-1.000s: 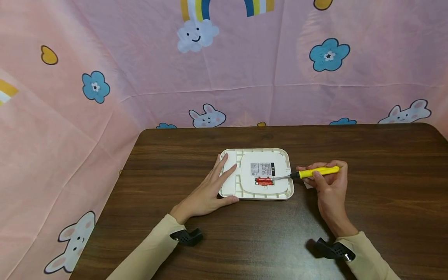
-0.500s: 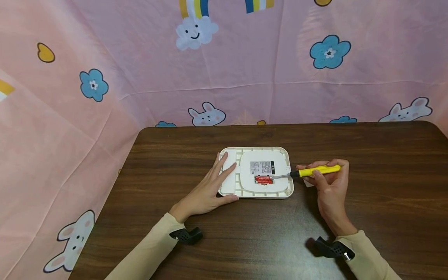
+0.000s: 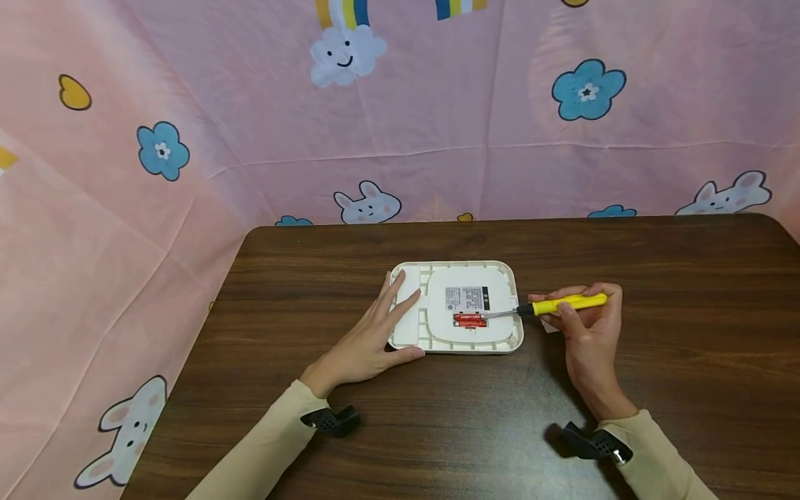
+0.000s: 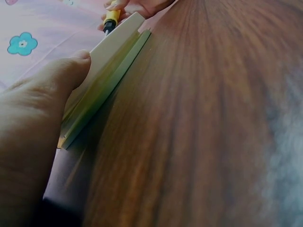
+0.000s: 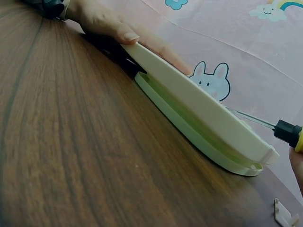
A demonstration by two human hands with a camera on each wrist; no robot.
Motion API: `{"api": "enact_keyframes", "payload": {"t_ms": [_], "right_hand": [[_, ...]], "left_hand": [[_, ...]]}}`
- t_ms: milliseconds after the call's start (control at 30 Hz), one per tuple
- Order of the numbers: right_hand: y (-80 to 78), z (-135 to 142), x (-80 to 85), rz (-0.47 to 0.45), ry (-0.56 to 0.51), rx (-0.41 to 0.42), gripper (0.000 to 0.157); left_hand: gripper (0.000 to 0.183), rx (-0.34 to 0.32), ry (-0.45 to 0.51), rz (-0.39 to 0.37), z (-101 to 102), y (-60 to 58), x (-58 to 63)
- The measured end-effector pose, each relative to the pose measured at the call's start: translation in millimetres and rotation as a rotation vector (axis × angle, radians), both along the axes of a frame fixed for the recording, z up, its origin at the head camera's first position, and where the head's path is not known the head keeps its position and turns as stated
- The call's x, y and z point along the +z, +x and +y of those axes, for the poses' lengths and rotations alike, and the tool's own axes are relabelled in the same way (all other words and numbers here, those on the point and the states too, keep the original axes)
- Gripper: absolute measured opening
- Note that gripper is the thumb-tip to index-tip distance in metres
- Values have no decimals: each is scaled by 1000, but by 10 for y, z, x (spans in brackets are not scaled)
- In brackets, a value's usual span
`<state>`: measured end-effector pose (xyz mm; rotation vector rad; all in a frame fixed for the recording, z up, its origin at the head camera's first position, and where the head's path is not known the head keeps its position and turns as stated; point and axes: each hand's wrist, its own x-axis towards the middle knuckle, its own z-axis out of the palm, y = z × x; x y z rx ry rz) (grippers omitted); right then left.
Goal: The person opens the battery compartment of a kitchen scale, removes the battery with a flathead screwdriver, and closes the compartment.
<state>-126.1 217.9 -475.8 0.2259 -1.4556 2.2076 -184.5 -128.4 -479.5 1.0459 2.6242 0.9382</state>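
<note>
A white, flat device with rounded corners (image 3: 407, 319), which looks like a kitchen scale, lies underside up on the table. Two red batteries (image 3: 470, 320) sit in its small compartment below a printed label (image 3: 466, 298). My left hand (image 3: 367, 340) rests on its left end, fingers spread and thumb along the near edge. The right hand (image 3: 590, 333) grips a yellow-handled screwdriver (image 3: 569, 305), its metal shaft reaching left to the batteries' right end. From the right wrist view, a pale green part (image 5: 189, 134) shows beneath the white body.
A small white plastic cover (image 5: 282, 213) lies on the brown wooden table (image 3: 437, 444) below the right hand. Behind the table hangs a pink cloth (image 3: 437, 125) printed with rabbits and flowers. Each wrist wears a black strap.
The head view shifts slightly. Both hands, the screwdriver and the batteries keep practically the same places relative to the device.
</note>
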Motion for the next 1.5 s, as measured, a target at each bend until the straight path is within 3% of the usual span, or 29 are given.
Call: {"api": "enact_keyframes", "payload": {"t_ms": [533,867,1100,1500], "right_hand": [[-15,-20,16,5,-51,-42,40],[-3,-27,22,193,-152,-4,31],[-11,-54,42,234,-112,-8,33],[37,-106,112,262,127,-66,33]], "left_hand": [[93,-5,13,-8,-4,-12,-2],[93,-12,7,-8,9,-12,-2],[94,0,5,-4,0,-9,5],[94,-7,-1,6,-1,-3,5]]}}
